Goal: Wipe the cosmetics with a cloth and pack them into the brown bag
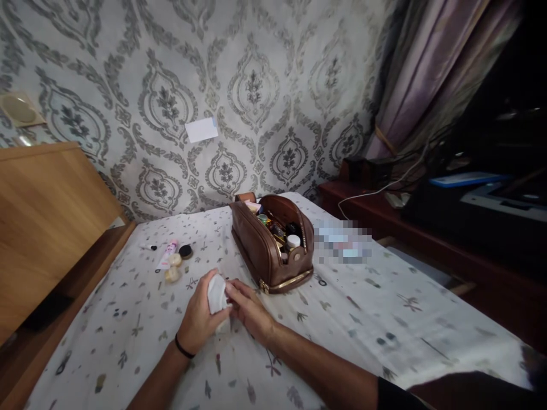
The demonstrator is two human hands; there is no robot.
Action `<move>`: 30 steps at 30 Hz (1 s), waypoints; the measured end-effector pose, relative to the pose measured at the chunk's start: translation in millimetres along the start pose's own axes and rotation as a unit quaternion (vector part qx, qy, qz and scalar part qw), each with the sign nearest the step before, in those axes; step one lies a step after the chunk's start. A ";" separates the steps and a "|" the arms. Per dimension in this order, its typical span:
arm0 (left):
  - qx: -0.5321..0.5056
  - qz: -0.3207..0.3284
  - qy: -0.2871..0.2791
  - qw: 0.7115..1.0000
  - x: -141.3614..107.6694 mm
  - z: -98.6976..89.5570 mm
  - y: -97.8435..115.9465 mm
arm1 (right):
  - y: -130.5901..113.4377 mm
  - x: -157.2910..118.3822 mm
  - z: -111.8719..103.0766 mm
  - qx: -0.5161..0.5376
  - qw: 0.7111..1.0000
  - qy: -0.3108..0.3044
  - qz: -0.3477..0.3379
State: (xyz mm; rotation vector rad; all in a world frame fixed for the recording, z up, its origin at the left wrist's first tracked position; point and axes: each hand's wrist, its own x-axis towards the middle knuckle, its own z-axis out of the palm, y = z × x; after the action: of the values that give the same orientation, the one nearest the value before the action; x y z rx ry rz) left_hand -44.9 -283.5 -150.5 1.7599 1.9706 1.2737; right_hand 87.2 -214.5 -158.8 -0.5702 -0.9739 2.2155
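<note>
My left hand [199, 319], with a black band at the wrist, is closed around a white tissue or cloth [217, 293]. Right beside it, the fingers of my right hand [252, 312] are curled in against the white piece. Whatever lies between those fingers is hidden. Just beyond both hands stands a brown leather toiletry bag [252, 245], unzipped at the top. Inside it are several small containers, among them a white-lidded jar [293, 241]. To the left on the sheet lie a pink and white tube [168, 254], a black-lidded jar [185, 251] and two cream-coloured small pots [173, 269].
A small brush [150, 247] rests at the far left of the patterned sheet [350, 341]. A wooden panel [47, 222] borders the left side. On the right are a blurred-out patch, a dark red ledge [337, 196] with a white cable [384, 187], and a tied curtain [421, 80].
</note>
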 end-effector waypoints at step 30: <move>-0.102 -0.069 0.053 0.991 -8.5 3.1 -13.0 | -10.5 -6.7 4.9 -0.212 0.965 0.038 -0.151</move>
State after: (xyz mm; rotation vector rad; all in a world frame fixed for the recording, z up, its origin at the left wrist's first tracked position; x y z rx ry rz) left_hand -49.8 -288.5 -164.7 1.4638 1.9020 1.4878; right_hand 92.9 -216.1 -146.8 -0.6411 -1.4060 1.7101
